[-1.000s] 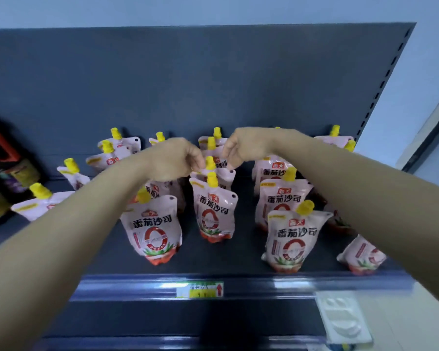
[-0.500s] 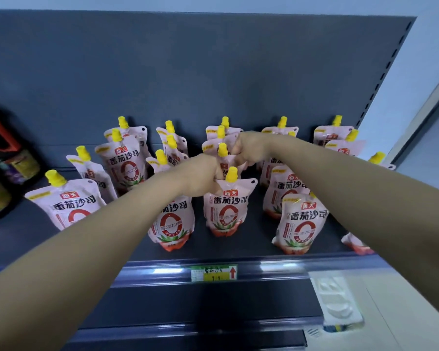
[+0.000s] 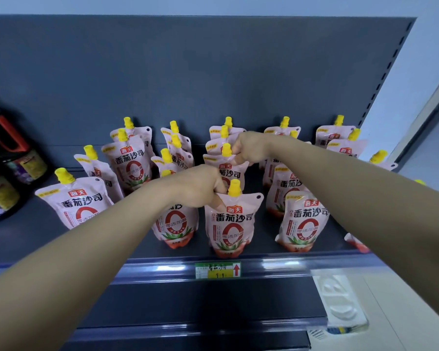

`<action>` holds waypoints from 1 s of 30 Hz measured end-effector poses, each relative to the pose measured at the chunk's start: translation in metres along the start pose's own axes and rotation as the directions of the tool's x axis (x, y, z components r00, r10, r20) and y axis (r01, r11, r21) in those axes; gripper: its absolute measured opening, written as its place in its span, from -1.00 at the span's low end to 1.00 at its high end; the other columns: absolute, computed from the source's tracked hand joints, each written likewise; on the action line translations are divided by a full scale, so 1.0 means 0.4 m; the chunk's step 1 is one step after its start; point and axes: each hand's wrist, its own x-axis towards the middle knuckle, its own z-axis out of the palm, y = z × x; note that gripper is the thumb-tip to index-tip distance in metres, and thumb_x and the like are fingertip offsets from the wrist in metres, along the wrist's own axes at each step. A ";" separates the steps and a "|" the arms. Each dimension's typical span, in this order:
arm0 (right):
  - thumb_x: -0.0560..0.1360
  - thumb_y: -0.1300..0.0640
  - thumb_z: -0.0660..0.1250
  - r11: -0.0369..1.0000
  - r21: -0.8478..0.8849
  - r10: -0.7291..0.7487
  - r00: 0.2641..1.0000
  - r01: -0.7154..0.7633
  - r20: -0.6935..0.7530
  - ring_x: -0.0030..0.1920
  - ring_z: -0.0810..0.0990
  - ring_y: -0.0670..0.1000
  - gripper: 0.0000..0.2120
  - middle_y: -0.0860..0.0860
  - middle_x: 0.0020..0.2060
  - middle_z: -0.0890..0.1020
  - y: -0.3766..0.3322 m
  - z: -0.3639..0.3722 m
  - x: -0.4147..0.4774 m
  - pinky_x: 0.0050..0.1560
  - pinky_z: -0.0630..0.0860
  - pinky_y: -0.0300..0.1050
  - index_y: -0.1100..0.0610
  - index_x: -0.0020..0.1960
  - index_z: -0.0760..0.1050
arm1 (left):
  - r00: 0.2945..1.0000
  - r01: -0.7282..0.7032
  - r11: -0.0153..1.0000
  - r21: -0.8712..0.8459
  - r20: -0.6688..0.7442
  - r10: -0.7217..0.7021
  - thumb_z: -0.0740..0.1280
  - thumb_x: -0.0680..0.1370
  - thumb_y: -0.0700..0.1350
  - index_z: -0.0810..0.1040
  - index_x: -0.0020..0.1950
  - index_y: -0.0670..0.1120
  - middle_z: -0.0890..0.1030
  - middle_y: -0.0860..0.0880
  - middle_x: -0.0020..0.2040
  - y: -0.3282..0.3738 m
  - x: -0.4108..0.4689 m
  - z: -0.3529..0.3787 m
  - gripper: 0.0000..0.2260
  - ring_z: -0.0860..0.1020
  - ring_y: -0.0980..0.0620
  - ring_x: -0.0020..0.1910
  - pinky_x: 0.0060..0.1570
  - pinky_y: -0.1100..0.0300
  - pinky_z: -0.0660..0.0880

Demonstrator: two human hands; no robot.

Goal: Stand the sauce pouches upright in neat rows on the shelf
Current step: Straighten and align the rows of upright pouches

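Left hand [image 3: 198, 184] pinches front pouch [image 3: 230, 224]; right hand [image 3: 249, 148] pinches second pouch [image 3: 227, 172].

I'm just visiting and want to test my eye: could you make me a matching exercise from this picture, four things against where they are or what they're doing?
Things: 1 left hand; 2 right hand; 3 price label; 4 dark bottles.
Matches: A far left on the shelf; B pinches front middle pouch; C on shelf's front rail; D pinches second middle pouch.
Pairs: 1-B; 2-D; 3-C; 4-A.
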 end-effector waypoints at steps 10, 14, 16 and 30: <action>0.53 0.14 0.31 0.999 0.029 -0.014 0.999 0.013 0.030 -0.17 0.41 0.08 -0.72 0.14 -0.21 0.43 -0.015 0.002 -0.043 -0.12 0.35 -0.09 0.38 0.01 0.57 | 0.998 -0.003 1.000 0.010 -0.055 0.004 0.42 0.45 -0.12 0.57 -0.19 -0.33 0.45 -0.06 -0.28 -0.008 -0.005 0.008 -0.75 0.40 0.00 -0.27 -0.11 0.06 0.48; 0.51 0.14 0.33 0.999 0.046 -0.001 1.000 0.001 0.020 -0.22 0.40 0.07 -0.80 0.12 -0.26 0.41 -0.013 0.007 -0.046 -0.16 0.37 -0.08 0.26 -0.20 0.47 | 0.997 -0.017 1.000 0.021 -0.071 0.018 0.41 0.46 -0.14 0.60 -0.20 -0.28 0.56 -0.13 -0.27 -0.009 -0.008 0.009 -0.82 0.47 -0.06 -0.26 -0.04 0.00 0.51; 0.51 0.15 0.33 0.998 0.065 0.018 1.000 -0.018 0.006 -0.29 0.39 0.05 -0.77 0.08 -0.33 0.39 -0.014 0.010 -0.047 -0.26 0.36 -0.14 0.21 -0.28 0.41 | 0.997 -0.028 0.999 0.018 -0.066 0.029 0.41 0.45 -0.14 0.62 -0.12 -0.26 0.62 -0.18 -0.19 -0.011 -0.014 0.006 -0.83 0.52 -0.10 -0.21 0.00 -0.05 0.52; 0.55 0.12 0.28 0.998 -0.052 0.031 0.999 -0.032 -0.013 -0.27 0.38 0.03 -0.80 0.05 -0.34 0.39 -0.029 0.017 -0.065 -0.35 0.28 -0.21 0.24 -0.17 0.47 | 0.987 -0.067 0.997 0.034 -0.146 0.071 0.36 0.48 -0.19 0.60 -0.14 -0.30 0.47 -0.10 -0.29 -0.009 -0.041 0.002 -0.84 0.41 0.00 -0.28 -0.18 0.10 0.43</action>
